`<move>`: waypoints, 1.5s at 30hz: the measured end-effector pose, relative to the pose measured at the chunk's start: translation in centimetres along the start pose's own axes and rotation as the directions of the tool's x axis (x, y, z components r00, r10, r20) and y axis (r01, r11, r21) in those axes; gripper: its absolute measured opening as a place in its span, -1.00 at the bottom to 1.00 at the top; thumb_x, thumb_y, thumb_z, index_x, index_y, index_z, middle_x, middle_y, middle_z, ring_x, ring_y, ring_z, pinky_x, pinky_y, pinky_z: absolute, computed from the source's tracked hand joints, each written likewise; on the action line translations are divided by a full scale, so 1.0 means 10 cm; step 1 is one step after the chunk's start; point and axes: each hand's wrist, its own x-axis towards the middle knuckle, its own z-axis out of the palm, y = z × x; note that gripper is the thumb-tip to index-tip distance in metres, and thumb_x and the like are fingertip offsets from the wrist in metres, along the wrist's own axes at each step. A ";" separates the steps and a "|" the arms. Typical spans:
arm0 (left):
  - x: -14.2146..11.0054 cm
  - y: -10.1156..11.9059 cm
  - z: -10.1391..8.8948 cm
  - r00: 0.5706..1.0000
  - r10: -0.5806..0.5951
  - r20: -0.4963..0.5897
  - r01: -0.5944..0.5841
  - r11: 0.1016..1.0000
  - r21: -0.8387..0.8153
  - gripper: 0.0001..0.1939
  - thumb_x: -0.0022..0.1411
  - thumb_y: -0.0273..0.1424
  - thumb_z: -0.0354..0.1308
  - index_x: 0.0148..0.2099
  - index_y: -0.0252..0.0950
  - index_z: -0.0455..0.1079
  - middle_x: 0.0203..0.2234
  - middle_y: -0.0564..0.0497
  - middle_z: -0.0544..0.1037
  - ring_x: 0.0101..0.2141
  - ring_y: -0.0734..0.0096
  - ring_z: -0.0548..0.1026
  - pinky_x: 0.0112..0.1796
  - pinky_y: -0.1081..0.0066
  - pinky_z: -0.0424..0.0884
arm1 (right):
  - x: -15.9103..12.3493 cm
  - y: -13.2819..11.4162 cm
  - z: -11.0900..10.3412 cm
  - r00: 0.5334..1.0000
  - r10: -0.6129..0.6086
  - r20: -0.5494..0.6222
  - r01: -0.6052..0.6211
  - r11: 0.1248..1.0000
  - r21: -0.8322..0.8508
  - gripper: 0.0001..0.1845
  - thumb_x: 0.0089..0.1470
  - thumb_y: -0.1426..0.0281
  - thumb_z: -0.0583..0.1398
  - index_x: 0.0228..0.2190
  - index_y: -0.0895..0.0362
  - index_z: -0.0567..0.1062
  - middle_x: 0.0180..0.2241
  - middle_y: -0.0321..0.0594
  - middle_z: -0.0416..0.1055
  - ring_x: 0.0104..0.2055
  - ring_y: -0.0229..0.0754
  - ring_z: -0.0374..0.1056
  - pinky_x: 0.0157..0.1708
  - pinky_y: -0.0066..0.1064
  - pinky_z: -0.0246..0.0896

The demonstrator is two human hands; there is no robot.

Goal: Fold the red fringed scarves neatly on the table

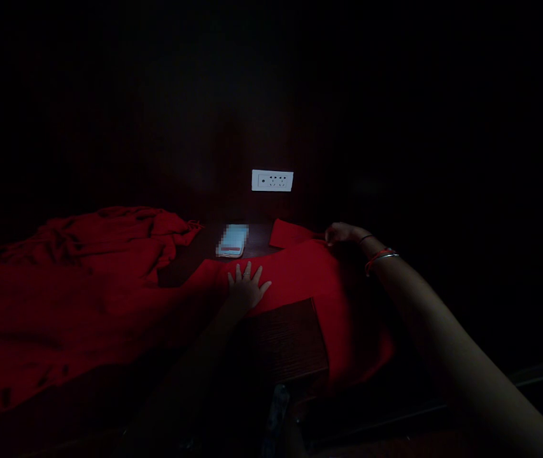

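Note:
A red cloth (300, 267) lies spread over a dark wooden surface, and part of it hangs down past the right edge. My left hand (248, 289) rests flat on this cloth, fingers spread, with a ring on one finger. At the cloth's far right, my right hand (340, 233) is closed in a pinch on its edge; the fingertips are partly hidden. Bracelets circle that wrist. Just beyond my left hand, a phone (233, 240) with a lit screen lies on the wood.
A bunched, fringed heap of red fabric (109, 245) fills the left side. On the dark wall behind sits a white power socket (272, 180). The wooden surface (285, 337) has a front corner near me. Most of the surroundings are too dark to make out.

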 end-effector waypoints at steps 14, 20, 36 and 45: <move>-0.02 0.01 0.00 0.999 -0.015 -0.044 0.015 1.000 0.010 -0.39 0.12 -0.01 -0.26 0.16 -0.15 -0.04 0.13 -0.07 -0.04 0.08 -0.09 -0.10 -0.04 -0.05 -0.11 | 0.05 0.04 0.09 0.997 -0.001 0.083 -0.005 0.998 0.065 -0.51 -0.31 0.29 0.25 -0.23 0.16 0.42 -0.21 -0.19 0.38 -0.24 -0.15 0.30 -0.29 -0.44 0.18; -0.02 0.01 0.00 0.999 -0.007 -0.049 0.007 1.000 0.000 -0.40 0.12 -0.01 -0.25 0.15 -0.15 -0.02 0.13 -0.08 -0.03 0.08 -0.10 -0.10 -0.04 -0.06 -0.10 | 0.06 0.16 0.00 0.996 0.009 -0.094 -0.019 0.994 -0.105 -0.73 -0.26 0.36 0.21 -0.38 0.15 0.50 -0.36 -0.25 0.45 -0.32 -0.20 0.33 -0.34 -0.50 0.16; -0.02 0.01 -0.01 0.999 -0.039 -0.032 0.039 0.999 0.004 -0.35 0.08 0.04 -0.25 0.16 -0.12 -0.06 0.14 -0.07 -0.07 0.08 -0.14 -0.13 -0.04 -0.08 -0.15 | 0.15 0.03 0.14 0.995 -0.029 -0.101 0.028 1.000 -0.007 -0.64 -0.15 0.42 0.15 -0.21 0.18 0.39 -0.22 -0.19 0.38 -0.29 -0.24 0.31 -0.39 -0.56 0.17; -0.04 0.02 -0.03 0.999 -0.026 -0.034 0.026 1.000 0.009 -0.36 0.09 0.03 -0.27 0.17 -0.13 -0.07 0.14 -0.07 -0.05 0.08 -0.14 -0.12 -0.05 -0.09 -0.13 | 0.12 0.19 0.00 0.983 -0.058 -0.173 0.050 0.998 -0.050 -0.77 -0.11 0.40 0.09 -0.35 0.16 0.46 -0.36 -0.25 0.43 -0.33 -0.24 0.32 -0.36 -0.51 0.16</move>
